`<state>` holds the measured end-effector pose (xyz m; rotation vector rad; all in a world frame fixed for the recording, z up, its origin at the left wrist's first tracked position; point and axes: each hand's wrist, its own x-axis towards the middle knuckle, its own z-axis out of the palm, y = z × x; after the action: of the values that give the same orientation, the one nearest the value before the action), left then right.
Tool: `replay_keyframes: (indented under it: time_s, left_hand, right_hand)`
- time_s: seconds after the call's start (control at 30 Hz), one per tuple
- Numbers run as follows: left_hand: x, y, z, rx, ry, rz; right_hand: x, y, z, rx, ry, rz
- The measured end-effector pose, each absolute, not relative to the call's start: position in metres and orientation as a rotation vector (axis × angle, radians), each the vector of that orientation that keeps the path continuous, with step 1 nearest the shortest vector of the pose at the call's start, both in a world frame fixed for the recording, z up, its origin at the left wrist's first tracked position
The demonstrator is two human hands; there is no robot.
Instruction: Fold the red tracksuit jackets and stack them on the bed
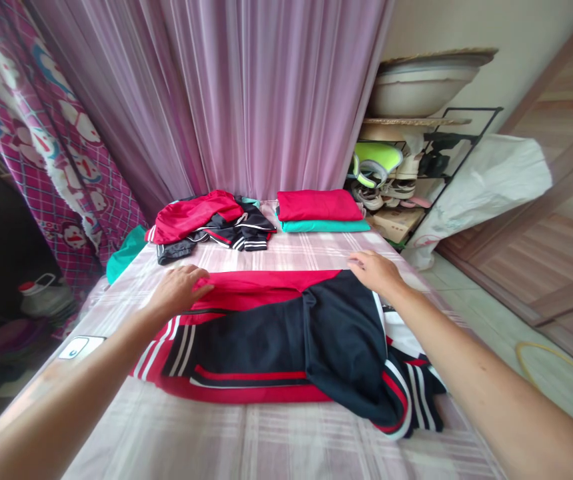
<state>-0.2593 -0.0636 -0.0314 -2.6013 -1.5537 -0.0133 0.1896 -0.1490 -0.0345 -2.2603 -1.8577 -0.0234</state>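
A red and black track jacket (251, 340) with white stripes lies partly folded across the bed in front of me. One black sleeve is laid over its body, and a striped cuff or hem sticks out at the lower right. At the jacket's far left corner, my left hand (181, 290) rests by the red cloth, fingers stretched out and thumb apart. Over by the far right corner, my right hand (379, 272) hovers at the black shoulder, its fingers reaching leftward. Neither hand visibly lifts any cloth.
Behind the jacket are a loose heap of red and black clothes (201, 220) and a folded red and teal stack (321, 210). A phone (82, 347) lies left, near my forearm. Purple curtains (271, 93) hang behind; a shoe rack (446, 180) stands right.
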Motion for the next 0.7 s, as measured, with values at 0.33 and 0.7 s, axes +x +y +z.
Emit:
replay_keyframes:
  time_s: [0.33,0.7]
  left_hand:
    - [-0.258,-0.082,-0.047,-2.612,-1.482,-0.088]
    - [-0.278,-0.086,-0.044,-2.592,-1.386,0.016]
  right_hand:
    - [0.09,-0.163,-0.035,-2.069,-2.336,0.163]
    - [0.106,-0.167,-0.037,-2.09,-2.203,0.123]
